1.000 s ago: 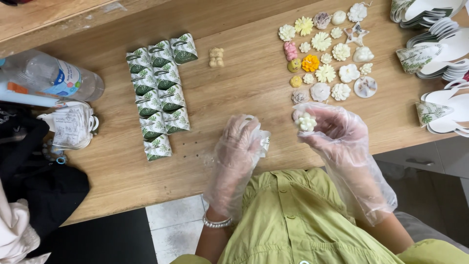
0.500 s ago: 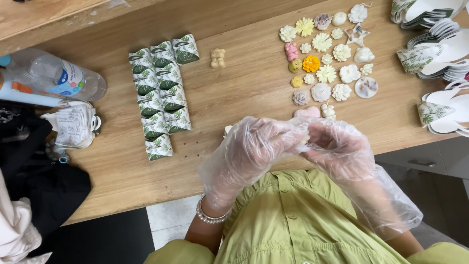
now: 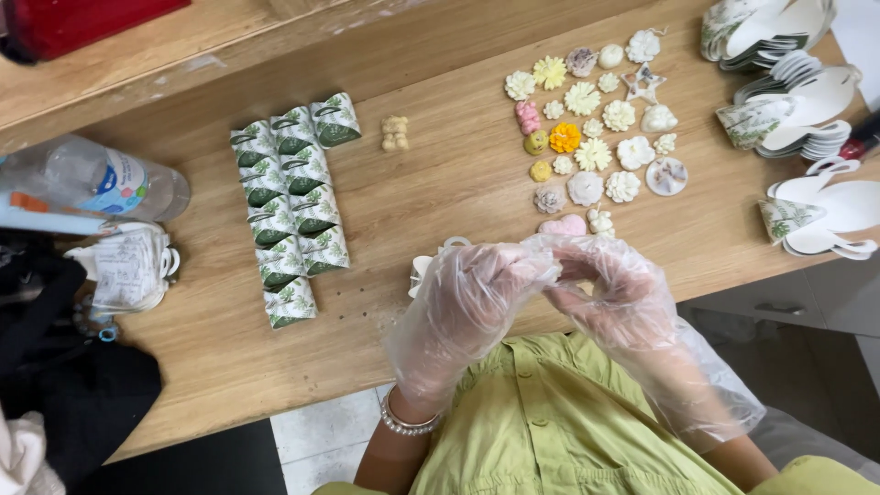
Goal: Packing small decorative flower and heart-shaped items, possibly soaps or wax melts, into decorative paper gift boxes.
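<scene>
At the far left of your counter [image 3: 431, 183] a clear bottle [image 3: 101, 179] lies on its side, with a crumpled packet [image 3: 128, 266] just below it and dark cloth [image 3: 64, 376] at the counter's edge. Next come the leaf-print boxes [image 3: 293, 206], folded and laid touching in two columns that run away from you. Just to the right of the top of the columns sits a small tan bear [image 3: 395, 133].

Near the front edge, a white piece [image 3: 423, 269] peeks out from behind your left hand [image 3: 467, 307]. That hand, in a loose clear glove, is curled with its fingers [image 3: 527, 266] brought against your right hand [image 3: 614, 293], also gloved. Both sets of fingers are pinched together at the meeting point, but the gloves bunch there and you cannot tell what, if anything, they grip.

Just beyond your hands lie a pink heart [image 3: 564, 225] and a small white bear [image 3: 600, 220], the nearest pieces of a spread of moulded flowers [image 3: 596, 119] in cream, yellow, orange and pink. Along the right edge lie stacks of flat white cutouts [image 3: 807, 92], some with leaf print.
</scene>
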